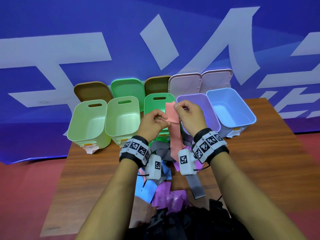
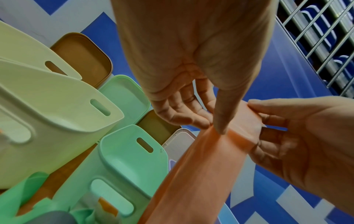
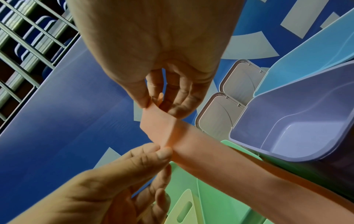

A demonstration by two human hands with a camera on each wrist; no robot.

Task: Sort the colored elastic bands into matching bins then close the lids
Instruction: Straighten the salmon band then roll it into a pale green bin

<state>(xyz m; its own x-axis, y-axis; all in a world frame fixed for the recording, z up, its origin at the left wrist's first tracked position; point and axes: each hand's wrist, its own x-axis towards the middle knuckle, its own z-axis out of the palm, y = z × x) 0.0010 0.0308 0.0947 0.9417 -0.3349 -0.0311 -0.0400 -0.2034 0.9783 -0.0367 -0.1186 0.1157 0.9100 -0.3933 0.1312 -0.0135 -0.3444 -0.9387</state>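
Head view: two hands hold up one long, flat, salmon-pink stretchy band [image 1: 174, 125] above the brown wooden table [image 1: 259, 153].

The left hand [image 1: 152, 124] pinches the band's side edge with its thumb and first finger, and the other fingers curl loosely. The right hand [image 1: 190, 116] pinches the band near its folded top end with its thumb and fingers. The band hangs down between both wrists to a messy pile of stretchy bands [image 1: 164, 184], green, grey, blue and purple, lying on the table near the person. Behind the hands stand five open plastic bins in a row: two pale green bins [image 1: 86, 125], one mint green bin [image 1: 155, 101], one purple bin [image 1: 207, 108] and one light blue bin [image 1: 230, 108]. Their lids [image 1: 183, 84] stand up behind them against a blue and white banner [image 1: 69, 40].
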